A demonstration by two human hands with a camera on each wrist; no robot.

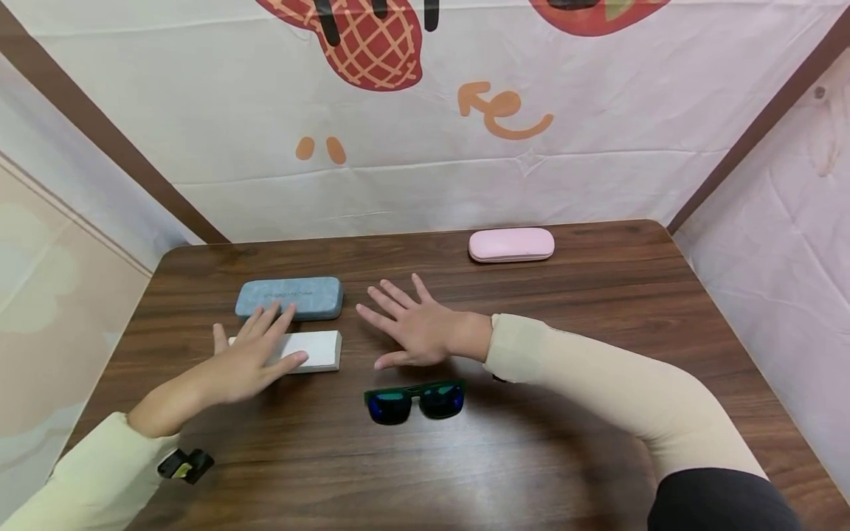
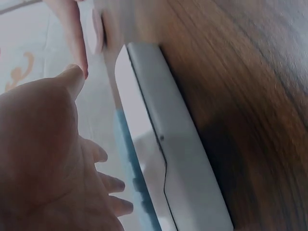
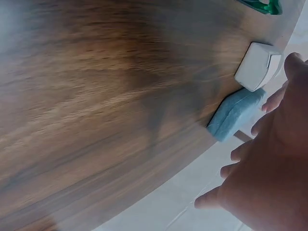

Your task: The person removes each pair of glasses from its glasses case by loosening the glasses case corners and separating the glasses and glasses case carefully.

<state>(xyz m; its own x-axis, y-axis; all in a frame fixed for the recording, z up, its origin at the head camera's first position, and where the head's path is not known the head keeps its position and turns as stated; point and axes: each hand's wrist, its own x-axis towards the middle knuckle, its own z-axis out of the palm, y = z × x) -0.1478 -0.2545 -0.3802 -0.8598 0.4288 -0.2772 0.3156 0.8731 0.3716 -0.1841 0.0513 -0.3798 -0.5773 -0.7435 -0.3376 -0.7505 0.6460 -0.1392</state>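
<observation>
The left hand (image 1: 240, 367) hides part of the white case (image 1: 321, 349).

The left hand (image 2: 45, 159), fingers apart, is just beside a white case (image 2: 171, 139) with a dark seam on the wooden table (image 2: 255, 120). A blue case (image 2: 129, 149) lies between it and the table's edge; farther along that edge is a blurred pinkish case (image 2: 97, 31). Part of the right hand (image 2: 71, 26) shows past the thumb.

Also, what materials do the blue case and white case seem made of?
Blue case: perhaps fabric or faux leather, matte, judging by its mottled surface.
White case: smooth and satin-looking, possibly plastic or coated card; its even sides leave this open.
</observation>
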